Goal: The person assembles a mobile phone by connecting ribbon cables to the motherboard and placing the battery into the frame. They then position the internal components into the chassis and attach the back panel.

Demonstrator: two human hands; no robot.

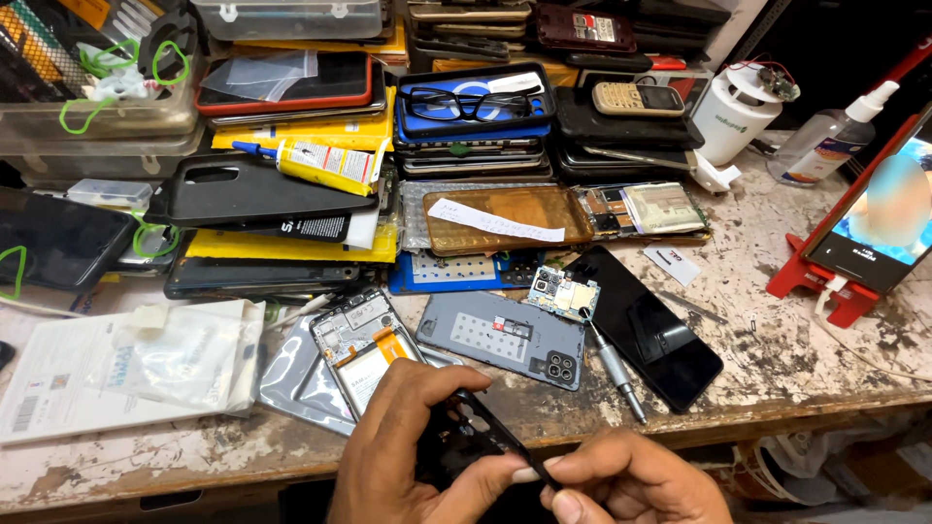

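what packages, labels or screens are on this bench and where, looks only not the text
Glue tube: yellow with blue cap, lying on the left phone stack.
White packet: flat, rectangular, at the left bench edge.
Lit phone screen: far right, leaning on a red stand.
Paper strip: white, across an amber phone cover mid-bench.
Dark phone: glossy black, screen off, right of centre.

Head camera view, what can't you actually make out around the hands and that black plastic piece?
- Black plastic piece: its lower part is hidden behind the left hand and the right hand.
- Both hands: wrists cut off by the bottom edge.
- Opened phone: its near end is covered by the left hand.
- Phone on the red stand: its screen is blurred and the right edge crops it.
- Circuit board: parts too small to tell.
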